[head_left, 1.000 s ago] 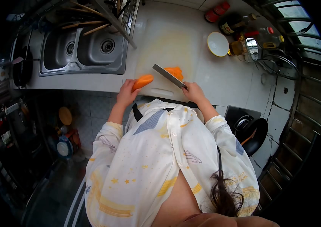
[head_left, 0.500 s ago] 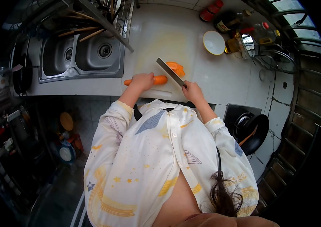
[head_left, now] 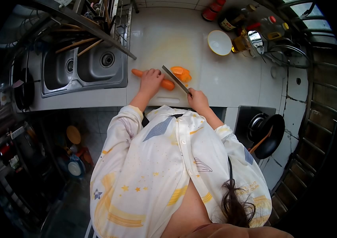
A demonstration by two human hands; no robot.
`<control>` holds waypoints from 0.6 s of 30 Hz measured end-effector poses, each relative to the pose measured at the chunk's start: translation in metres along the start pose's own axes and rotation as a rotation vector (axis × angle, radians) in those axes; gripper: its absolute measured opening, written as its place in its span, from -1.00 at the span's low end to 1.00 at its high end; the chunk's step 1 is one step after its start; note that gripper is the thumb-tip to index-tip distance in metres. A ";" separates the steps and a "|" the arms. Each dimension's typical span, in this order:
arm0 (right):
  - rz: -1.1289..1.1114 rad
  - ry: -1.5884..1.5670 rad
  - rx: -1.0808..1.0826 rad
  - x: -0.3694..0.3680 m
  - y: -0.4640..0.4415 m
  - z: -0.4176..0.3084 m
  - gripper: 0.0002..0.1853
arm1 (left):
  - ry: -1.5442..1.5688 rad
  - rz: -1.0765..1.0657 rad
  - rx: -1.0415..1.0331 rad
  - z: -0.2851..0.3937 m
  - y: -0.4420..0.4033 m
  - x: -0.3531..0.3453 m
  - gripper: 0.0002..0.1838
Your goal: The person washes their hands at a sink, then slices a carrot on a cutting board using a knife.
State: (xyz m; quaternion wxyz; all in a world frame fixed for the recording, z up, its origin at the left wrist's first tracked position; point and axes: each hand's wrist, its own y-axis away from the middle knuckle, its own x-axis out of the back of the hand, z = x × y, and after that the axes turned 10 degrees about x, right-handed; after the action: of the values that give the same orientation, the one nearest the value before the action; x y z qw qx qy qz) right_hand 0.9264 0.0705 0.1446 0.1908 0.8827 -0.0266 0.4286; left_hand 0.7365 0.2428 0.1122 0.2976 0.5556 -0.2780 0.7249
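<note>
My left hand [head_left: 151, 81] is closed over a carrot [head_left: 167, 85], its fingers curled across the middle. One end of the carrot sticks out beyond the fingers to the left and the thicker end to the right. In my right hand [head_left: 197, 99] is the handle of a kitchen knife [head_left: 174, 77], its blade slanting up and to the left. The blade lies between the carrot and a small pile of carrot pieces [head_left: 181, 73]. All of this is over a pale cutting board [head_left: 168, 43] on the counter.
A double steel sink [head_left: 97, 81] is at the left, under a rack with wooden utensils. Right of the board stand a white bowl [head_left: 219, 43], bottles [head_left: 232, 19] and a glass lid [head_left: 289, 55]. A black wok [head_left: 270, 137] sits by the stove at the right.
The carrot has turned, its left end now farther from me and its right end nearer. My left hand has shifted over its top. The knife stays beside the pieces; the view has moved slightly.
</note>
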 end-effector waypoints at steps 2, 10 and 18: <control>0.006 -0.008 0.005 0.001 0.002 -0.001 -0.83 | 0.054 0.094 -0.025 0.004 0.010 -0.006 -0.81; -0.018 0.007 0.017 0.003 0.000 -0.002 -0.83 | 0.398 0.228 -0.077 0.024 0.036 -0.011 -0.75; -0.009 0.016 0.032 0.002 -0.001 -0.001 -0.83 | 0.302 0.179 -0.113 0.033 0.026 -0.012 -0.78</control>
State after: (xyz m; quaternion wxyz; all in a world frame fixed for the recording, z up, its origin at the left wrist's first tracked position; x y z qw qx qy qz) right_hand 0.9275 0.0719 0.1463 0.1790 0.8822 -0.0141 0.4354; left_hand 0.7407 0.2001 0.1062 0.3010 0.3959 -0.3188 0.8068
